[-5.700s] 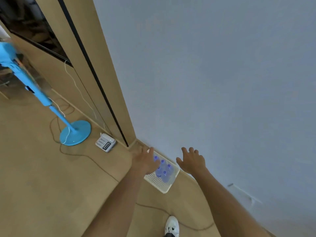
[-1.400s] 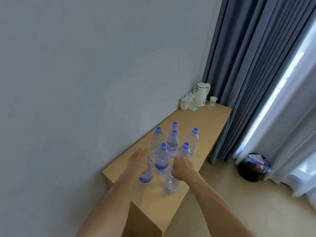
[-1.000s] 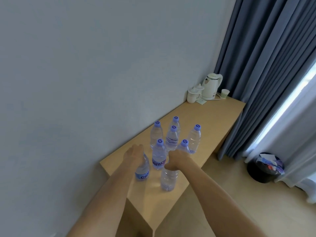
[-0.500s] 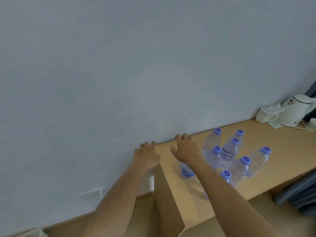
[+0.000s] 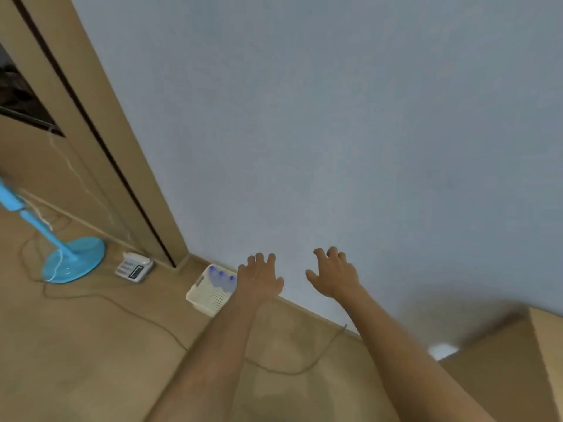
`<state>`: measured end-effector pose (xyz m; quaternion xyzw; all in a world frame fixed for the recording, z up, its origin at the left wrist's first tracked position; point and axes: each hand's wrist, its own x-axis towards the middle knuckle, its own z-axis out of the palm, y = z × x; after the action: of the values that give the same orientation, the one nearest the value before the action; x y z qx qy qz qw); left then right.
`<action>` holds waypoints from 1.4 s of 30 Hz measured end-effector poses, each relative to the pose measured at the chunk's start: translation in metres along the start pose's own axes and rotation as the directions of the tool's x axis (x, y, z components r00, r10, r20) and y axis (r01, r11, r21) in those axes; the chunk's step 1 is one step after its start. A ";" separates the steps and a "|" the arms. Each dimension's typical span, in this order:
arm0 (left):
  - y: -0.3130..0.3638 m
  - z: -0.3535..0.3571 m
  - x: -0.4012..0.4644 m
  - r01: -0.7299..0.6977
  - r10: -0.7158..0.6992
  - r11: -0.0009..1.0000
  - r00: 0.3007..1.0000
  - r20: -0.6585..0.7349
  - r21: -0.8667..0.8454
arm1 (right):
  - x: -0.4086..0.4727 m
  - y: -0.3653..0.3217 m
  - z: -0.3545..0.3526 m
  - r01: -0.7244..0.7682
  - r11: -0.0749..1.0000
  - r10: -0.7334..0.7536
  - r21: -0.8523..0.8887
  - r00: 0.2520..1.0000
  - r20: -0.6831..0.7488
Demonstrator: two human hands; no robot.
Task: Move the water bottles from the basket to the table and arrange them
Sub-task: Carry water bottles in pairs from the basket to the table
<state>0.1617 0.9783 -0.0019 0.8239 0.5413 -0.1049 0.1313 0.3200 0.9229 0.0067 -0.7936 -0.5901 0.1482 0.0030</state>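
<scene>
Both bare arms stretch forward, palms down. The left hand (image 5: 259,280) and right hand (image 5: 333,277) hold nothing, fingers spread loosely. On the tan floor against the grey wall sits the white perforated plastic basket (image 5: 210,295), blue-capped clear water bottles (image 5: 221,277) standing inside; the left hand overlaps its right edge. Further left lie a white desk telephone (image 5: 134,267) and a blue round fan base (image 5: 73,259), a thin cable (image 5: 137,312) trailing across the floor.

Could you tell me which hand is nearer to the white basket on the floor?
Left. The left hand overlaps the basket edge; the right hand hangs off to its right.
</scene>
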 end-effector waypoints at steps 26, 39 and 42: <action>-0.367 -0.023 0.197 0.256 -0.246 0.966 0.947 0.205 -0.024 | 0.290 -0.309 0.099 0.107 0.994 -0.108 0.016 0.953 0.284; -0.467 0.020 0.348 -0.007 0.026 0.998 0.953 0.301 -0.064 | 0.386 -0.373 0.182 -0.201 0.978 0.162 0.057 0.902 0.401; -0.486 0.049 0.367 -0.077 0.089 0.996 0.916 0.391 -0.045 | 0.392 -0.385 0.215 -0.300 0.950 0.230 0.091 0.864 0.447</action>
<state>-0.1431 1.4638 -0.2135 0.8064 0.4700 -0.2543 0.2532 0.0101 1.3713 -0.2204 -0.8120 -0.4476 0.3648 -0.0854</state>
